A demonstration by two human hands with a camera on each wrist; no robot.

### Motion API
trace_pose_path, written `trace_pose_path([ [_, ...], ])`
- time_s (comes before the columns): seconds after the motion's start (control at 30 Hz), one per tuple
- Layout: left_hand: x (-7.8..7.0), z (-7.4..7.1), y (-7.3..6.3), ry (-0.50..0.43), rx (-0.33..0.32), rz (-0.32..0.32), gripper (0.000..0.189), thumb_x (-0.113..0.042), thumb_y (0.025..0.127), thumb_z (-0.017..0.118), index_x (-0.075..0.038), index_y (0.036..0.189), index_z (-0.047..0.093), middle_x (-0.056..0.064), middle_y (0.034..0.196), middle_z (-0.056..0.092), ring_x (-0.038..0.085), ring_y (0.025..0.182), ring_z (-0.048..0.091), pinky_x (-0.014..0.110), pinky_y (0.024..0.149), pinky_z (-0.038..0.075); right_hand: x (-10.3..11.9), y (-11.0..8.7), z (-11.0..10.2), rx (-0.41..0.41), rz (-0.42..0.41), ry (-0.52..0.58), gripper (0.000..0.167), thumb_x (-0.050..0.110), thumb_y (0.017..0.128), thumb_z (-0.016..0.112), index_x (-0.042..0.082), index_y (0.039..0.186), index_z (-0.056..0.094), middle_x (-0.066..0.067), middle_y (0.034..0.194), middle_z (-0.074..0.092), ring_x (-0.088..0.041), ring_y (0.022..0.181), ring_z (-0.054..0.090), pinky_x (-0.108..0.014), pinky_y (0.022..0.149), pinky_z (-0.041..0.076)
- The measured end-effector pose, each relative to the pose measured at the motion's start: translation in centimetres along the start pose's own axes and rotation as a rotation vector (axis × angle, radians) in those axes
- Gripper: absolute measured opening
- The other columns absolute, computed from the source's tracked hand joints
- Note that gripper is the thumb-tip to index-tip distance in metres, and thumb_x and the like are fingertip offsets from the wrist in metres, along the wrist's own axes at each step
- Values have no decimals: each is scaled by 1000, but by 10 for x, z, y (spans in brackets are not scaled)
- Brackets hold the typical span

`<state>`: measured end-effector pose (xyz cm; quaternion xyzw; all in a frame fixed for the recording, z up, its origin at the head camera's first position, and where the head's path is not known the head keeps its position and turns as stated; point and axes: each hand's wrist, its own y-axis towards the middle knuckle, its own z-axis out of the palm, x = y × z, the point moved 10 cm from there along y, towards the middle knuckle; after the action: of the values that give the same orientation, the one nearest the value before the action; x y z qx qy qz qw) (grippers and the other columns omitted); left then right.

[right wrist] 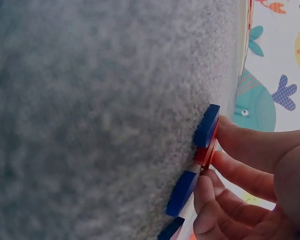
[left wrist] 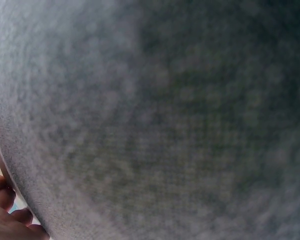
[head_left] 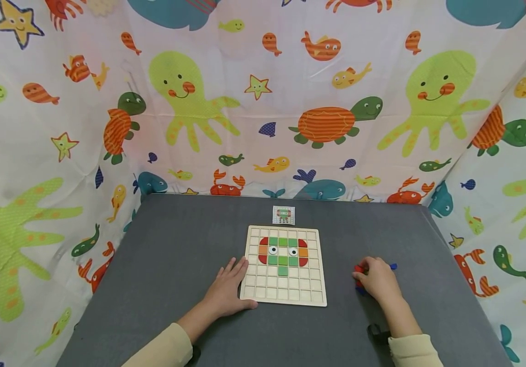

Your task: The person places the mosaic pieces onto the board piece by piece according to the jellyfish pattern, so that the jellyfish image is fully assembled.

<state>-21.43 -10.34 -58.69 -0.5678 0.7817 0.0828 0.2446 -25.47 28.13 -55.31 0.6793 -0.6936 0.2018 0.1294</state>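
A light wooden grid board (head_left: 263, 293) lies on the grey table, with green, red and orange tiles and two eye tiles (head_left: 293, 252) forming a face in its upper half. My left hand (head_left: 228, 290) rests along the board's left edge, fingers extended and thumb at the lower left corner. Only its fingertips (left wrist: 4, 197) show in the left wrist view. To the right of the board, my right hand (head_left: 379, 280) pinches a red tile (right wrist: 206, 154) between thumb and fingers, low over the table. Blue tiles (right wrist: 182, 193) lie close around those fingers; the hand partly covers this group.
A small pattern card (head_left: 283, 215) lies just beyond the board's far edge. Another blue piece (head_left: 393, 266) shows past the right hand. Behind the table hangs a curtain (head_left: 244, 127) printed with sea animals, and it also runs along both sides.
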Motion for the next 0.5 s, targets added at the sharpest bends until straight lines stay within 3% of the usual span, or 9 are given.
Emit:
trace_pose_path([
  [0.23,0,-1,0,-11,6,-7,114,-63,76,79,-10,161,26,7,168,24,35,156,15,62,121,20,5,2,2,-10,-15,-5,28,18,89,77,-4,104,70,-19,95,63,-30,81,60,-49,71,52],
  [0.5,0,0,0,-5,9,-4,114,-64,76,79,-10,161,25,7,168,23,35,156,15,62,121,20,25,4,0,-86,-87,-18,27,18,88,77,-3,104,72,-18,95,63,-29,80,60,-50,72,51],
])
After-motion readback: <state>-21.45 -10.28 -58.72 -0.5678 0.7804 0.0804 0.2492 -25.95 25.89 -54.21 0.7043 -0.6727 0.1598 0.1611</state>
